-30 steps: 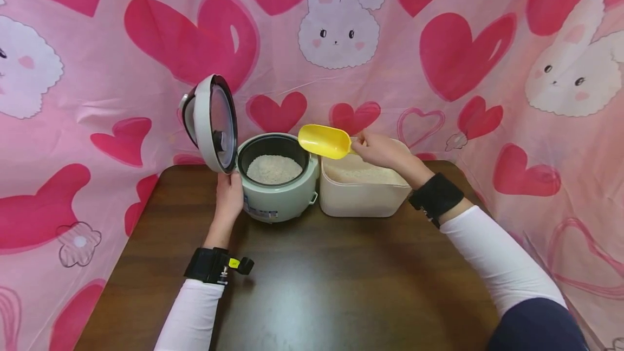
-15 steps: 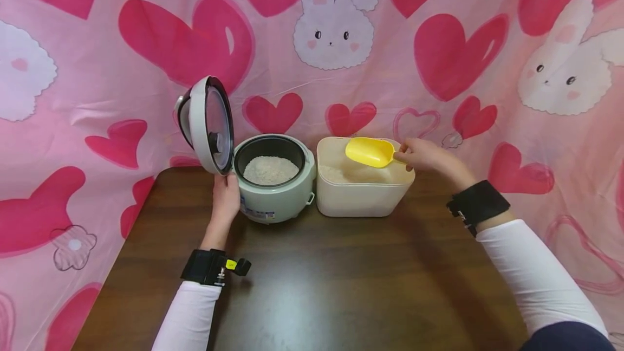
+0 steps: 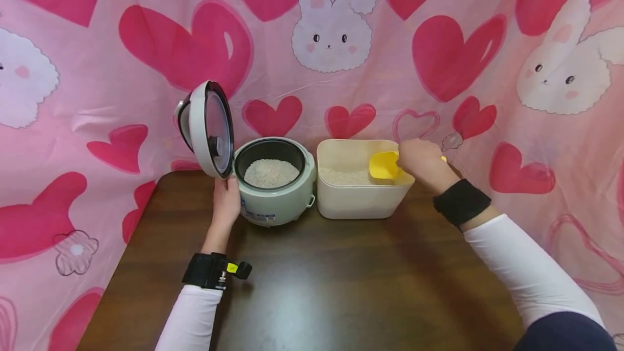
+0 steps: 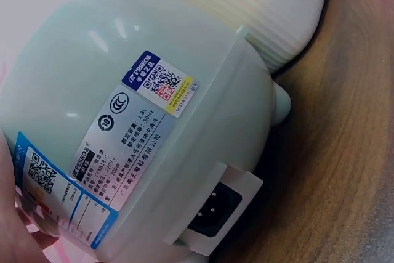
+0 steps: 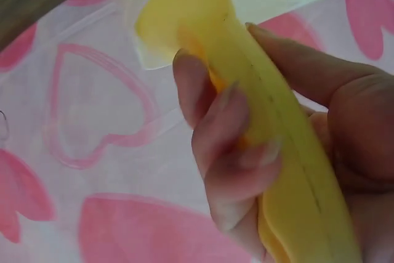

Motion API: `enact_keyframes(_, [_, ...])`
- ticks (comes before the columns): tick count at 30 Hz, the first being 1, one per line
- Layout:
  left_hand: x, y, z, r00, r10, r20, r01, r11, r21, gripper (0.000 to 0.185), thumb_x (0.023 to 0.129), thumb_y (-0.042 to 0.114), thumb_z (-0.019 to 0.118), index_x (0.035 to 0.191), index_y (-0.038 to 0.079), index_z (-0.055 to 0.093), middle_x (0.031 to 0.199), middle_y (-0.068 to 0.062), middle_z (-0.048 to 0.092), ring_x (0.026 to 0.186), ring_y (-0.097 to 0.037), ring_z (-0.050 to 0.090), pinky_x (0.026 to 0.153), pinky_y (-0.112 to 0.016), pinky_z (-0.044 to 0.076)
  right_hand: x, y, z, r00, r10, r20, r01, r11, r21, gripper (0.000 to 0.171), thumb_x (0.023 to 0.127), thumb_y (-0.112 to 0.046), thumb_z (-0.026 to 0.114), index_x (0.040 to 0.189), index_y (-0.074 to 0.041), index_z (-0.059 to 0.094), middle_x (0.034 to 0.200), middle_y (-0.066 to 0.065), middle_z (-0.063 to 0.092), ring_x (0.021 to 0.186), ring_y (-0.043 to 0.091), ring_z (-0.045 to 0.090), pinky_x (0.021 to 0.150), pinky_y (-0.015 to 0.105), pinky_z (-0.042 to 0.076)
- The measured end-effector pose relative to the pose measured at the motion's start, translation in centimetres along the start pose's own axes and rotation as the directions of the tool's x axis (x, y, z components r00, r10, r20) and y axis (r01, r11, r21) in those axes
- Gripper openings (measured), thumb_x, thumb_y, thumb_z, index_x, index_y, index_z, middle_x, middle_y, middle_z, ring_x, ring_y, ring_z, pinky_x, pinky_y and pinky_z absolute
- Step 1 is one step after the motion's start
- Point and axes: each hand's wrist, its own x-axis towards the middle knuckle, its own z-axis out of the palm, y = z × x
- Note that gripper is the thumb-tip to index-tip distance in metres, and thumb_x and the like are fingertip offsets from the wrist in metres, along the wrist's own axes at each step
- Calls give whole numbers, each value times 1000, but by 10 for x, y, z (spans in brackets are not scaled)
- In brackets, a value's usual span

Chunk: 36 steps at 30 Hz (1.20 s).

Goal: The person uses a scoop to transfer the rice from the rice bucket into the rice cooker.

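The right hand [image 3: 421, 162] has its grip clenched around the handle of a yellow scoop [image 3: 384, 166], fingers curled over the handle as the right wrist view shows close up. The scoop sits inside a cream plastic tub [image 3: 361, 205], at its right end, with its bowl dipped toward the rice [image 3: 343, 176] lying in the tub. Its long axis runs roughly left to right, bowl pointing left toward the middle of the tub and handle pointing right, hidden under the hand. The tub's right wall stands just beside the hand.

Just left of the tub, touching or nearly touching it, stands a pale green rice cooker [image 3: 275, 205] with a dark inner pot holding rice. Its lid [image 3: 207, 129] is swung up and stands nearly upright on the cooker's left side. The left hand [image 3: 226, 202] rests against the cooker's left side below the lid; whether its grip is closed on the body cannot be told.

Everything stands on a dark wooden bench [image 3: 312, 286]. Behind hangs a pink cloth [image 3: 439, 58] printed with hearts and white rabbits.
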Motion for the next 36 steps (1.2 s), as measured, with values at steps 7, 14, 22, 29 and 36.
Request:
enact_keyframes(7, [-2,0,1,1000,0,-7,0,1000,-6,56,106,28,34,152,-3,39,157,-26,43,146,-42,39,121,-54,28,6,-28,15,999,-19,-37,10,975,-221,28,90,-19,74,100,6,67,82,19,66,77,36,66,78,53,61])
enact_keyframes(14, [-3,0,3,1000,-14,-5,14,1000,8,56,106,29,34,151,-4,40,156,-28,43,145,-44,40,121,-56,29,9,-31,27,998,-44,-34,34,970,-242,34,90,-24,76,103,6,67,87,20,67,79,36,66,76,50,62])
enact_keyframes(22, [0,0,2,1000,-6,-7,6,1000,-8,57,104,28,34,150,-6,39,157,-27,42,146,-42,39,122,-54,28,20,-16,33,998,-60,28,63,992,-109,30,94,-20,73,108,5,63,85,18,61,73,34,60,72,45,62])
enact_keyframes(29, [0,1,0,1000,-10,-10,10,1000,-2,57,104,27,33,149,-6,40,156,-28,43,145,-43,40,121,-55,28,26,-4,38,997,-33,71,29,998,49,24,96,-18,64,106,4,61,82,15,57,72,32,55,62,37,54])
enact_keyframes(36, [0,-1,1,1000,-1,-7,1,1000,-3,58,104,28,34,151,-5,39,156,-27,43,145,-42,40,121,-55,28,29,1,38,991,-27,134,4,986,168,26,97,-23,63,102,2,64,82,14,60,72,31,58,64,39,52])
